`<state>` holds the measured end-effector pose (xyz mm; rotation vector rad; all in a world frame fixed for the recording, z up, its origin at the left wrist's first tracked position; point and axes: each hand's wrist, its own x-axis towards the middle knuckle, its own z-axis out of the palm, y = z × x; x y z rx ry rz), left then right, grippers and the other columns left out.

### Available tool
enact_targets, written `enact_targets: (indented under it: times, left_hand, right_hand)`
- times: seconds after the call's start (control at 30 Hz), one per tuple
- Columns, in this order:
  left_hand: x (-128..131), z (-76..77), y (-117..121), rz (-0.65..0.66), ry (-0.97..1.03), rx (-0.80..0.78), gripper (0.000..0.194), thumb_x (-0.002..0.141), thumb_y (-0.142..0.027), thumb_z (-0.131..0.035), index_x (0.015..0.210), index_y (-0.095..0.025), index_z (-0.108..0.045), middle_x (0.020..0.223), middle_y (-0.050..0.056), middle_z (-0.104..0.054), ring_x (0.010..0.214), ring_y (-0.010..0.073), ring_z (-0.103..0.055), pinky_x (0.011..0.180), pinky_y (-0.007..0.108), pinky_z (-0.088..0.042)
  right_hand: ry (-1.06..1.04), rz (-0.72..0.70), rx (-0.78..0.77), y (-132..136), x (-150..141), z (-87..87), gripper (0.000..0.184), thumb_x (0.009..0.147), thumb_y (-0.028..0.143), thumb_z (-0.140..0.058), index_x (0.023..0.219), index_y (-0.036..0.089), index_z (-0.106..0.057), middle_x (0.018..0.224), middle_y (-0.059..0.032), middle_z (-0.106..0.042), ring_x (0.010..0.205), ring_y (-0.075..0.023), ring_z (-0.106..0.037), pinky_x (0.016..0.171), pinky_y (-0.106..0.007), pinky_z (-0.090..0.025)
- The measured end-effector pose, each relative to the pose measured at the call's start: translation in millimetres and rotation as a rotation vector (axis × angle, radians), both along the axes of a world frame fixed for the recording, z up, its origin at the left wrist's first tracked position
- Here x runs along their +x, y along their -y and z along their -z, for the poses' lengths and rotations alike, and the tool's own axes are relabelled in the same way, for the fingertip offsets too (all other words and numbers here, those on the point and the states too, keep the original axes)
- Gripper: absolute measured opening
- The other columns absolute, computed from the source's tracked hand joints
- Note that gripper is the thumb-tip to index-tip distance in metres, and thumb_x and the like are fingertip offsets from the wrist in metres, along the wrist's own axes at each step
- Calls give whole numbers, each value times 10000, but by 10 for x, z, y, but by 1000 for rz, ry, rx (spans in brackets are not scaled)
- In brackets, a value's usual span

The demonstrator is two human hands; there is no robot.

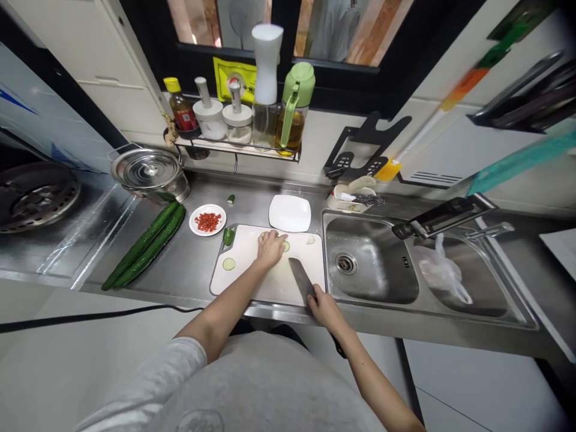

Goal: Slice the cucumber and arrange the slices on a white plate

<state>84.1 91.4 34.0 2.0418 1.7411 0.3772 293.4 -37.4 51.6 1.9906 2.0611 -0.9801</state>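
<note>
My right hand (324, 308) grips a kitchen knife (300, 277) by its handle, the blade slanting over the right half of a white cutting board (252, 285). On the board's upper middle, my left hand (270, 248) is closed over pale green cucumber slices, mostly hidden beneath the fingers; one cucumber slice (286, 246) shows at its right side. Another round slice (229, 264) lies flat at the board's left, and a small pale piece (310, 240) is near the upper right corner. A dark green cucumber chunk (228, 236) sits at the board's upper left edge.
Two long cucumbers (148, 249) lie left of a plate (192, 224) of chopped red pieces. Behind the board are a white dish (290, 213) and a cucumber end (231, 199). A steel pot (155, 174) stands back left; a double sink (373, 264) borders the right.
</note>
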Motion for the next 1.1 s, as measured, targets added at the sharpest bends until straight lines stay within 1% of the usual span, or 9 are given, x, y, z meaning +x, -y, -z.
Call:
enact_targets:
  times: [0.17,0.27,0.4,0.6,0.77,0.87,0.93,1.0,1.1]
  left_hand:
    - [25,81,-156,160,-58,11,351,886,-232,-431,1178,-325,-601,1282,77,-436,1183,276,-338,966,448,-254]
    - [31,110,-188,210,-88,6,299,873,-236,-462,1108,-302,-636,1288,81,-435,1199,282,-327,954,450,-258]
    - [45,90,-185,242,-84,12,281,872,-204,-455,1067,-282,-641,1263,79,-465,1195,265,-343,946,431,-257]
    - [50,-11,-133,198,-31,-5,263,856,-164,-451,1018,-254,-638,1099,75,-578,1091,238,-448,931,413,-264]
    - [-8,-67,-87,67,111,-118,181,838,-242,-522,966,-251,-648,931,26,-657,947,198,-551,952,378,-306]
    - [-134,-36,-39,-54,237,-227,203,809,-269,-559,982,-233,-659,868,10,-676,832,163,-591,841,306,-407]
    - [-263,-1,-2,-91,289,-312,211,801,-268,-560,972,-217,-672,850,8,-686,781,149,-605,746,264,-439]
    - [-410,20,32,-69,289,-368,199,793,-261,-559,934,-216,-693,856,8,-699,778,148,-617,716,247,-446]
    - [-612,8,61,22,208,-374,181,777,-235,-558,863,-237,-717,902,7,-715,844,164,-625,779,256,-444]
  right_hand:
    - [-27,31,12,60,69,27,162,910,235,-403,1048,171,-460,761,-31,-612,732,-162,-549,612,-227,-247]
    - [-33,48,-6,69,81,21,151,909,218,-411,1040,170,-467,750,-28,-610,724,-159,-547,612,-224,-245]
    - [-41,56,-1,53,85,17,166,906,216,-426,1057,168,-472,767,-37,-620,739,-163,-552,618,-223,-251]
    - [-10,34,19,33,91,51,181,904,222,-420,1068,167,-469,787,-40,-631,747,-164,-557,619,-231,-246]
    - [-13,35,32,28,82,81,184,906,231,-418,1073,169,-465,799,-40,-636,738,-160,-556,624,-231,-250]
    - [-5,33,23,20,57,82,182,907,231,-417,1070,167,-467,772,-37,-628,734,-164,-558,622,-229,-253]
    - [-8,22,29,15,33,77,175,908,234,-415,1061,168,-468,761,-35,-623,731,-165,-559,620,-229,-253]
    - [-23,7,43,8,5,69,164,910,235,-412,1051,171,-467,756,-34,-619,728,-164,-560,619,-229,-253]
    - [-48,-11,54,-11,-47,48,155,916,240,-404,1045,176,-463,758,-39,-620,725,-166,-561,612,-229,-251]
